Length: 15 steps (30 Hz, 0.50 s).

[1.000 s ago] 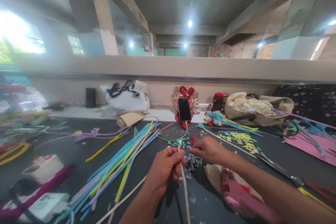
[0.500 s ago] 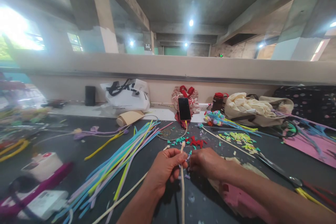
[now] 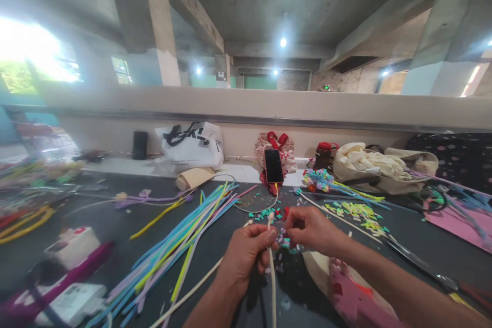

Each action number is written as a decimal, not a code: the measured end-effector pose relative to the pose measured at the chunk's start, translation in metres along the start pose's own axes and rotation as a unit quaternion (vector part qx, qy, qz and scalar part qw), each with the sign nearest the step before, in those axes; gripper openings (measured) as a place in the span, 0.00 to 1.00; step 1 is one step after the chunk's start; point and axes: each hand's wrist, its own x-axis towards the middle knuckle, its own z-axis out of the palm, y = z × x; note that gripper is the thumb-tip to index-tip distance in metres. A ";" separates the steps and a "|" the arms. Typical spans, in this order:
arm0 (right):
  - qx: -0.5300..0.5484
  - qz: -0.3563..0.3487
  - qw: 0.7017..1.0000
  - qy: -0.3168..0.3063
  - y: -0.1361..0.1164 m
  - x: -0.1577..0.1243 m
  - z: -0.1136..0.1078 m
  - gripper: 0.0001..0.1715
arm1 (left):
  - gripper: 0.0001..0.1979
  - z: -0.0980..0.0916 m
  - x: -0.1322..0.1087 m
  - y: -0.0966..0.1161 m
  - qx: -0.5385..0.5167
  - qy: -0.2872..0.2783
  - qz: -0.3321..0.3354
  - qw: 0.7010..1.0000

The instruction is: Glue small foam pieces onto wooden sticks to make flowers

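Observation:
My left hand [image 3: 249, 253] pinches a cream stem [image 3: 273, 287] just below its knobbed tip, and the stem stands nearly upright before me. Close on its right, my right hand [image 3: 309, 228] has thumb and forefinger pressed together above the small cut pieces; whatever sits between them is too small to make out. Lilac pieces [image 3: 282, 238] lie under those fingers, with turquoise pieces [image 3: 263, 213] just beyond. Red pieces [image 3: 285, 212] are mostly hidden behind my right hand. Beneath my right forearm a pink glue gun [image 3: 349, 292] lies on a beige sheet.
A bundle of coloured fuzzy stems [image 3: 184, 241] spreads over the left. Yellow pieces [image 3: 357, 210] and a long metal tool [image 3: 415, 256] lie right. A phone [image 3: 273, 166] leans at the back, between a white bag [image 3: 192, 148] and a dark bottle [image 3: 323, 156]. A white plug [image 3: 71, 302] lies front left.
My right hand has risen slightly and its fingertips are now pinched, covering most of the red pieces. The left hand keeps its hold on the cream stem. The whole view has shifted slightly.

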 end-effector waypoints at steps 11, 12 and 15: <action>0.045 -0.019 0.996 0.071 -0.027 0.004 0.006 0.04 | 0.18 -0.003 0.008 -0.006 0.001 -0.007 -0.001 1.000; 0.043 -0.019 0.996 0.075 -0.029 0.003 0.007 0.04 | 0.18 -0.004 0.009 -0.007 0.006 -0.007 -0.002 1.000; 0.055 -0.016 0.996 0.073 -0.028 0.004 0.008 0.03 | 0.18 -0.005 0.009 -0.007 0.009 -0.005 -0.001 1.000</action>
